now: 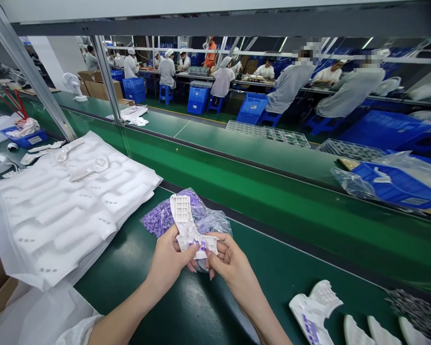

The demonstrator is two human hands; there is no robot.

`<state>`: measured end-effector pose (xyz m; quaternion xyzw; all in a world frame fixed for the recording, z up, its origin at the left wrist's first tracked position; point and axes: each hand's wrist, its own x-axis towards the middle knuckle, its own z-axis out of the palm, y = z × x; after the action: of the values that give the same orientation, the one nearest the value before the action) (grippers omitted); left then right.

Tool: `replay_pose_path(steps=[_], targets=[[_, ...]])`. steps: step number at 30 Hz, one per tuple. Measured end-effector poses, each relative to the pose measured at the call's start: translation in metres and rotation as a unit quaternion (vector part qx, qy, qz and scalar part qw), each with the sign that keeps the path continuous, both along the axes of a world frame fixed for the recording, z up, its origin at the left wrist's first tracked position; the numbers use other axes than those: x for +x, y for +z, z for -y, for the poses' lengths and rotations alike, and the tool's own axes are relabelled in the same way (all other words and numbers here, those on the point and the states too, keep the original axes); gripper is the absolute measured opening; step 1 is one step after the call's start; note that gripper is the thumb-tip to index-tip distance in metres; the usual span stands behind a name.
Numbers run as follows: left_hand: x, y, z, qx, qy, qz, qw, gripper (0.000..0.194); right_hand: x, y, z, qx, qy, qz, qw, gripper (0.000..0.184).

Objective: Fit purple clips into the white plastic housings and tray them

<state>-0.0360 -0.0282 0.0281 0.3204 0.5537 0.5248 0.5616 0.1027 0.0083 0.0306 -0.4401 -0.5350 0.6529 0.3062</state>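
Observation:
Both my hands hold a white plastic shell part (185, 221) over the green bench. My left hand (169, 258) grips its lower left edge with closed fingers. My right hand (228, 261) pinches its lower right end, where small purple pieces sit in the part. Just behind the part lies a clear bag of small purple pieces (165, 216).
A stack of white moulded foam trays (64, 211) lies at my left. More white shell parts (314, 306) rest at the lower right. A green conveyor belt (273, 191) runs across, with a blue bin (395, 184) on the right. Several people in white coats work at benches behind.

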Motion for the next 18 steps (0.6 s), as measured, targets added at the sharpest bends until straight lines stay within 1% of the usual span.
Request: replay_pose_path(steps=[2,4,8,11,15,18], targets=[[0.0,0.0,0.0,-0.005,0.006,-0.012,1.0,0.042,0.001,0.002,-0.001,-0.001,0.001,0.006,1.0,0.033],[0.0,0.001,-0.001,-0.002,-0.002,-0.013,1.0,0.042,0.002,0.004,-0.002,-0.016,0.02,-0.005,1.0,0.036],[-0.005,0.009,-0.002,0.011,-0.055,0.044,0.997,0.041,0.005,0.006,-0.006,-0.068,0.08,-0.026,0.994,0.046],[-0.008,0.015,-0.001,0.019,-0.08,0.07,0.994,0.04,0.006,0.004,-0.008,-0.08,0.089,-0.017,0.993,0.052],[-0.008,0.012,0.001,0.023,-0.089,0.078,0.993,0.038,0.007,0.0,-0.006,-0.1,0.092,-0.004,0.991,0.045],[-0.008,0.01,0.003,0.013,-0.084,0.081,0.993,0.042,0.007,0.002,-0.004,-0.117,0.083,0.0,0.99,0.041]])
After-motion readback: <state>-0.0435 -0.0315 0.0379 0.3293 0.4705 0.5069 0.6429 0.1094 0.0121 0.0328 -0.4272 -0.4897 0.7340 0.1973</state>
